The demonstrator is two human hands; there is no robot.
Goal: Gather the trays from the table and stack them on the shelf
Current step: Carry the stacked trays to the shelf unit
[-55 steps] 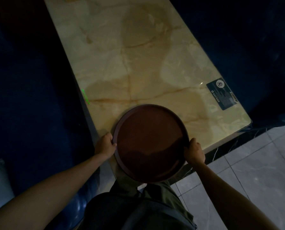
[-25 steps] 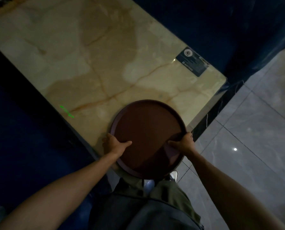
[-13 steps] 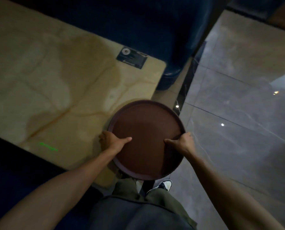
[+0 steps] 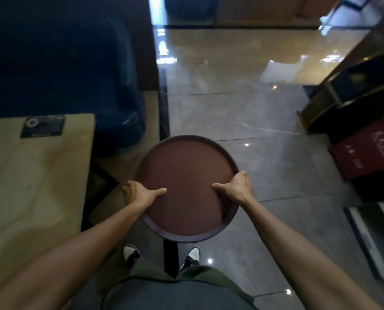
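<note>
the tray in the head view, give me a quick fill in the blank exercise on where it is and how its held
1. The round brown tray is gripped by ____ hands.
2. The left hand and right hand each lay a ____ on top of the tray's inner surface.
3. Below the tray lies the tiled ____, not the marble table.

Missing words: both; thumb; floor

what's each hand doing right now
Left hand: closed on the left rim of the round brown tray.
Right hand: closed on the tray's right rim.
</note>
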